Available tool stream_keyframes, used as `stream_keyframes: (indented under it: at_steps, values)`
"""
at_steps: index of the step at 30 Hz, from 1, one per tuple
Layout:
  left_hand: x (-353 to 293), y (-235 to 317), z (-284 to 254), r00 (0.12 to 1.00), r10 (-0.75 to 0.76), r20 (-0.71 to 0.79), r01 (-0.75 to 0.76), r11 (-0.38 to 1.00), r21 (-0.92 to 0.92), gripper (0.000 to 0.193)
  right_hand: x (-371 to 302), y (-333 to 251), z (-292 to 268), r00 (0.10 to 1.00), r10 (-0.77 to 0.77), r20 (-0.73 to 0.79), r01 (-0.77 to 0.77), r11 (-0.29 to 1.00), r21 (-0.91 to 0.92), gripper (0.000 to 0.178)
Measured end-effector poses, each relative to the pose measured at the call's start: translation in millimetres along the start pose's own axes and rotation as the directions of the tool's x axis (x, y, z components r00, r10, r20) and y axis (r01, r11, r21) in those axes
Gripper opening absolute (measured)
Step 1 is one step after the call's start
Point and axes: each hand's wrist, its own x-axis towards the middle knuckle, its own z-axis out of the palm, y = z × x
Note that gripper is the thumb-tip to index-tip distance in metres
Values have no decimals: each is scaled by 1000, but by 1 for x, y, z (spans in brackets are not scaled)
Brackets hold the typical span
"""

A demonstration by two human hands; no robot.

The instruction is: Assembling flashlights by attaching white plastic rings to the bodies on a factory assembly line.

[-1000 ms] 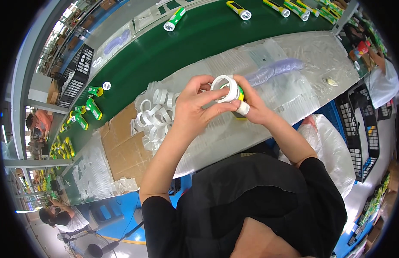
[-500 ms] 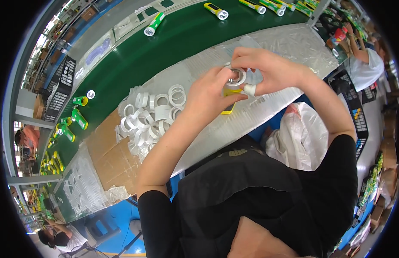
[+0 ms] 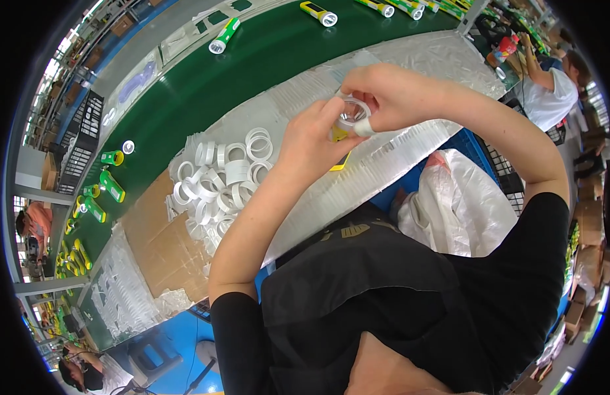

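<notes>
Held between both hands above the work surface is a flashlight (image 3: 339, 134) with a yellow body, its clear, shiny head turned up. A white ring (image 3: 367, 107) sits around that head. My left hand (image 3: 309, 137) wraps the flashlight from the left, thumb stretched along its near side. My right hand (image 3: 392, 97) grips the white ring from the right, fingers curled over its far side and the thumb, covered by a white wrap, against its near edge. Most of the flashlight's body is hidden by my hands. Left of my left hand lies a pile of loose white rings (image 3: 236, 172).
Beyond the wrapped work surface (image 3: 298, 112) runs a green conveyor belt (image 3: 265, 69) carrying several flashlights (image 3: 225, 35). Brown cardboard (image 3: 163, 243) lies at the left. A white sack (image 3: 456, 204) stands at the near right. Another person (image 3: 548, 92) works at the far right.
My right thumb and fingers have closed in on the white ring; before, the thumb stood further from it. The whole view has shifted slightly, with both hands now a little further left.
</notes>
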Motion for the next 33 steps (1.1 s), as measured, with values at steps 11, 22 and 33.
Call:
stream_keyframes:
  at_steps: [11,22,33]
  values:
    - [3,-6,-1,999,5,-45,-6,1000,-26,39,6,13,12,958,-207,-200,198,978,-64,43]
    - [0,-12,-2,999,-43,-9,43,999,-4,38,10,9,23,977,40,-210,-53,997,-56,51]
    - [1,-7,-1,997,20,-76,-18,999,28,39,14,1,18,967,199,-162,-221,966,-134,50]
